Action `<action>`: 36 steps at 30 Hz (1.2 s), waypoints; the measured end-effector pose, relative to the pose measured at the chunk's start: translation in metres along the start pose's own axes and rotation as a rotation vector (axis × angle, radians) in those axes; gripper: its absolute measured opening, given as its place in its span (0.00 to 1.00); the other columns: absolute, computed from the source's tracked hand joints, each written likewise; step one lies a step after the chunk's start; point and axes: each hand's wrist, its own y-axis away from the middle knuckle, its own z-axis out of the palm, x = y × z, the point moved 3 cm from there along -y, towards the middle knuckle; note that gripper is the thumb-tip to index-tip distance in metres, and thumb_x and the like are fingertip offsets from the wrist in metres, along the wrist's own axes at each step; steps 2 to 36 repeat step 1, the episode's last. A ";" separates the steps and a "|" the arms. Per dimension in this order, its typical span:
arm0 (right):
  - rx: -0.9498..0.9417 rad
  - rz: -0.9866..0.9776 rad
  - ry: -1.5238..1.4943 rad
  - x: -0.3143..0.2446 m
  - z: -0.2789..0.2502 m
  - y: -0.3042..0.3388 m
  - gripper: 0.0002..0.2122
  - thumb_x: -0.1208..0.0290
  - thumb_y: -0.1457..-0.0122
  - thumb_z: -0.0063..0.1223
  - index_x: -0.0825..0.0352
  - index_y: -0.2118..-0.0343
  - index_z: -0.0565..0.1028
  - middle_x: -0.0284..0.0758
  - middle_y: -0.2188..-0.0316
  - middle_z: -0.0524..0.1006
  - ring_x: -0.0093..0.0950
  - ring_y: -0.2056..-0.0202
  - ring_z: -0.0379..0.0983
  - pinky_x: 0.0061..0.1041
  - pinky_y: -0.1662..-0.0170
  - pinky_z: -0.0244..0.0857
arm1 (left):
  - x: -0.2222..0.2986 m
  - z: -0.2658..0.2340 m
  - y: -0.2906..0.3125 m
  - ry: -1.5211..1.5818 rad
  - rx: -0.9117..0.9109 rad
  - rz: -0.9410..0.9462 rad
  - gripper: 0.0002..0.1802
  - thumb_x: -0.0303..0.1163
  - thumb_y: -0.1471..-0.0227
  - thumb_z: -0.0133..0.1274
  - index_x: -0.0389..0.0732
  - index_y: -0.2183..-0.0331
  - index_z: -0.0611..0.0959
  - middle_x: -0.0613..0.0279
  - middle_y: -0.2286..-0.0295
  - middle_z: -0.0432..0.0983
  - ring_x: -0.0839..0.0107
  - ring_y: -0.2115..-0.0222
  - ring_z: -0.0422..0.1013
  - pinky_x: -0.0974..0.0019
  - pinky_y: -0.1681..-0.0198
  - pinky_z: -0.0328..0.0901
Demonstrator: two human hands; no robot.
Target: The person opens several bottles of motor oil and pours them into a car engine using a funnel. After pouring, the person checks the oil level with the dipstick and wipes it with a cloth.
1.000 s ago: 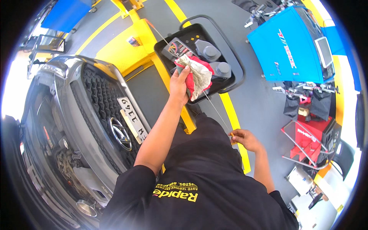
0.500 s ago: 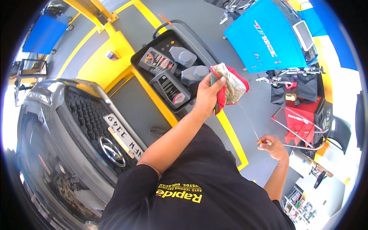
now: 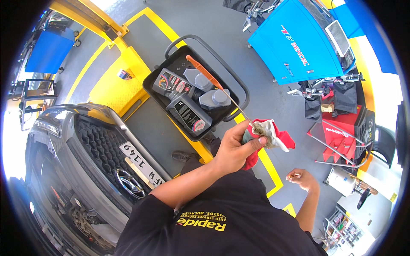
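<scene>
My left hand [image 3: 235,149] is closed around a dirty red, white and green rag [image 3: 273,134]. A dipstick [image 3: 232,101], a thin metal rod with a long orange end, runs into the folds of the rag and slants up to the left, over a black tray. Lower on the right, my right hand [image 3: 304,179] is held away from the rag with its fingertips pinched together. Whether something small sits between those fingers is too small to make out. No rod can be seen between the rag and the right hand.
The black handled tray [image 3: 151,96] holds several grey bottles [image 3: 190,115]. A grey car's front [image 3: 102,149] stands on the left, beside a yellow lift post [image 3: 128,64]. At right are a blue equipment cabinet [image 3: 299,47] and a red wheeled rack [image 3: 339,138].
My left hand and the rag have moved down and right. The dipstick's orange end shows larger and lower, and the rod stretch towards my right hand is out of sight. My right hand has dropped slightly.
</scene>
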 end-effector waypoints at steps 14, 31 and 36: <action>-0.032 -0.014 -0.035 0.003 0.001 -0.003 0.08 0.76 0.41 0.63 0.68 0.59 0.82 0.34 0.62 0.84 0.25 0.57 0.79 0.26 0.52 0.72 | 0.004 -0.001 0.000 -0.080 -0.002 0.033 0.14 0.33 0.37 0.61 0.38 0.52 0.81 0.74 0.69 0.78 0.88 0.74 0.67 0.78 0.72 0.63; -0.032 -0.014 -0.035 0.003 0.001 -0.003 0.08 0.76 0.41 0.63 0.68 0.59 0.82 0.34 0.62 0.84 0.25 0.57 0.79 0.26 0.52 0.72 | 0.004 -0.001 0.000 -0.080 -0.002 0.033 0.14 0.33 0.37 0.61 0.38 0.52 0.81 0.74 0.69 0.78 0.88 0.74 0.67 0.78 0.72 0.63; -0.032 -0.014 -0.035 0.003 0.001 -0.003 0.08 0.76 0.41 0.63 0.68 0.59 0.82 0.34 0.62 0.84 0.25 0.57 0.79 0.26 0.52 0.72 | 0.004 -0.001 0.000 -0.080 -0.002 0.033 0.14 0.33 0.37 0.61 0.38 0.52 0.81 0.74 0.69 0.78 0.88 0.74 0.67 0.78 0.72 0.63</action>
